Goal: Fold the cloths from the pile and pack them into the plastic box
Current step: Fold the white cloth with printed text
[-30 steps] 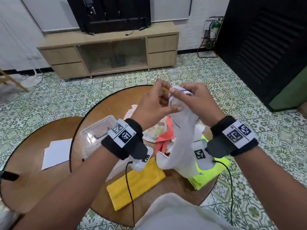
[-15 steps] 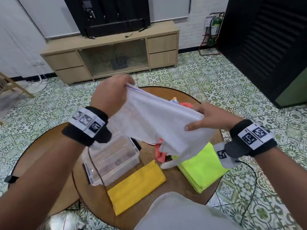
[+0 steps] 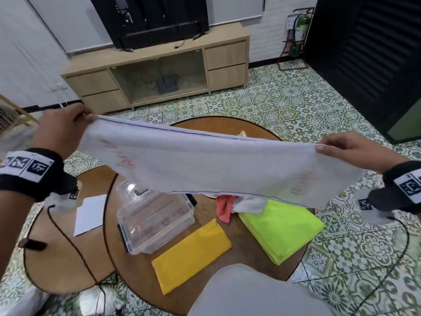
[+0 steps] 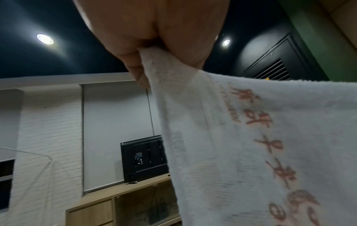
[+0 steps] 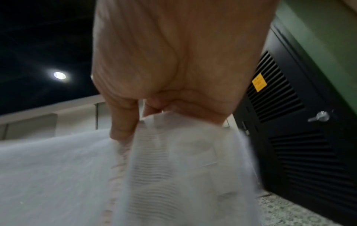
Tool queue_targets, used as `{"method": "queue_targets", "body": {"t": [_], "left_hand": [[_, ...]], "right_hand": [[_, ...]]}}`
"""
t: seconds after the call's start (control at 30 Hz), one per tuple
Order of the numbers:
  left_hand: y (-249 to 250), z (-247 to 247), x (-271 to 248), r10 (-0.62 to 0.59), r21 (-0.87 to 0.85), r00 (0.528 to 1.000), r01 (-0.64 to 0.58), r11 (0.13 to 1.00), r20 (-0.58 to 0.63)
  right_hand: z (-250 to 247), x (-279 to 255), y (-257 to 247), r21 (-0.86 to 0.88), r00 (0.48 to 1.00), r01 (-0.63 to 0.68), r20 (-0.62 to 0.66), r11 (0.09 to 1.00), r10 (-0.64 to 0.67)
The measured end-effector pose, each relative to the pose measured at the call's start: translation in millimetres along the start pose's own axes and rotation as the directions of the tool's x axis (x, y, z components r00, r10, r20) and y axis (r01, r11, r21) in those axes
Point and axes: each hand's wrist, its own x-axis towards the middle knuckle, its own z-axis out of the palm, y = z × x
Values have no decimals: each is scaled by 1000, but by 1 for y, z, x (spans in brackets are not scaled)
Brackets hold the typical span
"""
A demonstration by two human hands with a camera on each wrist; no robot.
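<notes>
A white cloth with faint red lettering is stretched wide in the air above the round table. My left hand pinches its upper left corner, and my right hand pinches the upper right corner. In the left wrist view the white cloth hangs from the pinching fingers. In the right wrist view the white cloth hangs blurred below my fingers. The clear plastic box stands on the table below. Part of the pile, a red cloth and a white cloth, shows under the stretched cloth's lower edge.
A folded yellow cloth lies at the table's near edge, a folded neon green cloth to its right. A lower round table on the left holds a white sheet. A wooden TV cabinet stands beyond.
My hands, together at the bunched cloth a second ago, have moved far apart. The white cloth has gone from hanging crumpled to spread out wide between them.
</notes>
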Motion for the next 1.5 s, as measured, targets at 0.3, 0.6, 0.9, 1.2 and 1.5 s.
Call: {"method": "queue_targets", "body": {"t": [0.3, 0.6, 0.9, 1.2, 1.5], "left_hand": [[-45, 13, -4, -104, -106, 994, 102, 989, -19], [-86, 9, -6, -57, -384, 980, 128, 914, 190], [-51, 37, -18, -340, -656, 929, 348, 669, 147], [79, 79, -32, -342, -725, 900, 424, 543, 270], [192, 96, -55, -177, -815, 915, 403, 416, 362]], "right_hand": [[-10, -9, 6, -6, 997, -20, -76, 1000, 19], [-44, -15, 26, 89, 870, 26, -493, 996, 21], [-36, 9, 35, 213, 821, -78, -541, 974, 184], [38, 39, -34, 247, 710, -211, -626, 946, 322], [105, 54, -118, 790, 918, 36, -268, 612, 291]]}}
